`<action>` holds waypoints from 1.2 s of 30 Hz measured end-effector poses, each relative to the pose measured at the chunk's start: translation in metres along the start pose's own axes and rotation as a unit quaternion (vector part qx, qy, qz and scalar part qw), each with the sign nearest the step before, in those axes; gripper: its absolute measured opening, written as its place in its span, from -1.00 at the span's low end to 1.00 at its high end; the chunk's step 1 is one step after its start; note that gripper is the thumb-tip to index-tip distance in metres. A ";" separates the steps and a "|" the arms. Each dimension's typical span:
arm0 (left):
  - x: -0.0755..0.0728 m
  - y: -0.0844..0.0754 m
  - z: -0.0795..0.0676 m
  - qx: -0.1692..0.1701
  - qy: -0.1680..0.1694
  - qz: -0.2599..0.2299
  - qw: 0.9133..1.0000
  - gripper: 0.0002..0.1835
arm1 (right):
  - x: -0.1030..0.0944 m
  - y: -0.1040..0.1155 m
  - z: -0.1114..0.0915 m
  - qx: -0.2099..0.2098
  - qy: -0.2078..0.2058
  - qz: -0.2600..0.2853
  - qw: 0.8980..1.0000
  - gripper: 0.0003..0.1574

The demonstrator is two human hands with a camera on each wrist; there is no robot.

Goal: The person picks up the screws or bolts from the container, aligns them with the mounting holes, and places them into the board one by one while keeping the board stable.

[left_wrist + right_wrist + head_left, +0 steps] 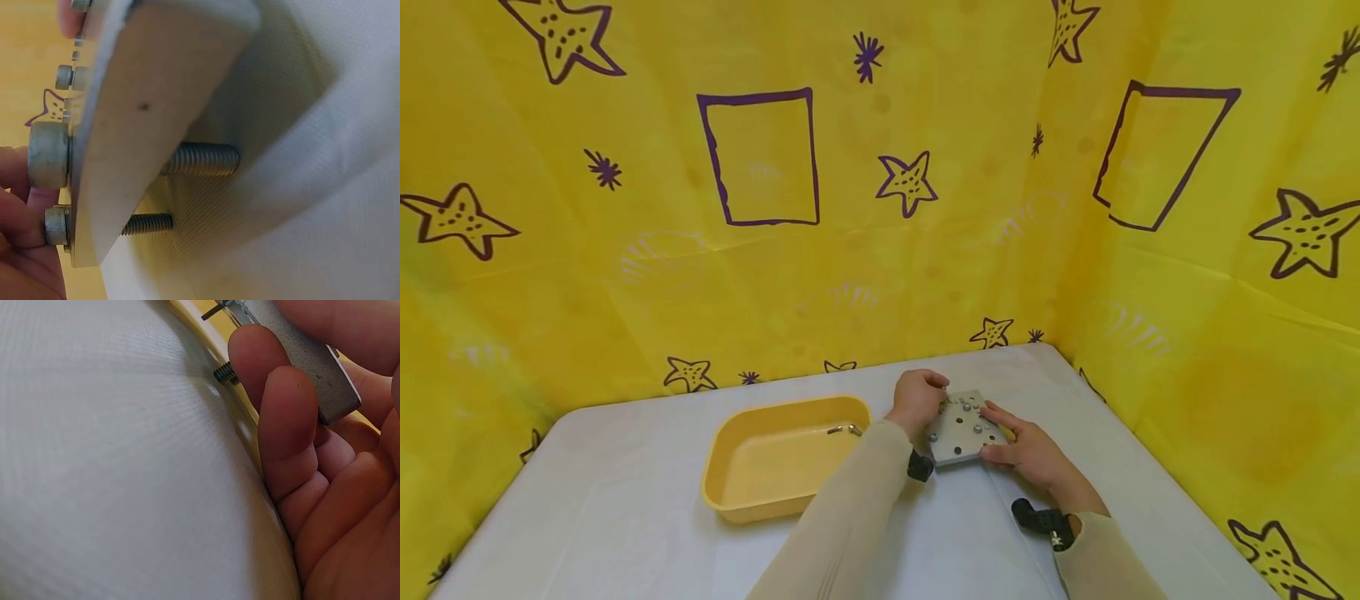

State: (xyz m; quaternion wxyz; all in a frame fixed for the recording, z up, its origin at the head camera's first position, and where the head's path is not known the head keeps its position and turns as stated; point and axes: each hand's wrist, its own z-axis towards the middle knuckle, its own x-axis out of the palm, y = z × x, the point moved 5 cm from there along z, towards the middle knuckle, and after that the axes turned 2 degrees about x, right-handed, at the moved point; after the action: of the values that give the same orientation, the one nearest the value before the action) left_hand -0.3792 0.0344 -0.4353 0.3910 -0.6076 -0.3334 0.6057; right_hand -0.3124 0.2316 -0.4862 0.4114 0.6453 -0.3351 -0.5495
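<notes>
A grey metal plate with dark holes and several bolts in it is held tilted just over the table. My right hand grips its right side; in the right wrist view, fingers curl under the plate's edge. At the far left corner is my left hand, its fingers curled. The left wrist view shows these fingers against the head of a socket-head bolt, whose thread comes out below the plate. A thicker bolt sits beside it. The left fingertips are partly hidden in the head view.
To the left stands a yellow tray with a few small bolts at its right end. The table has a white cloth. Yellow curtains with drawn starfish close off the back and sides.
</notes>
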 end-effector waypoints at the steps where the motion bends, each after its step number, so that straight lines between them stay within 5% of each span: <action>1: 0.000 0.001 0.000 -0.001 0.000 0.001 1.000 -0.86 | 0.001 0.000 0.000 -0.002 0.001 -0.001 1.000 -0.01; 25: 0.000 -0.001 0.002 -0.006 0.018 0.009 1.000 -0.82 | 0.000 0.005 0.002 -0.010 0.004 -0.025 1.000 -0.01; 36: 0.002 0.001 0.001 -0.011 0.002 -0.049 0.999 -0.85 | -0.002 0.003 0.000 0.001 -0.001 -0.037 0.999 0.00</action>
State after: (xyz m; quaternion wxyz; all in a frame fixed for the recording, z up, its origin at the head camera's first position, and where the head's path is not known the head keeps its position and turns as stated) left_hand -0.3803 0.0363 -0.4371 0.4137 -0.5963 -0.3685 0.5809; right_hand -0.3126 0.2324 -0.4830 0.3899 0.6571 -0.3124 -0.5645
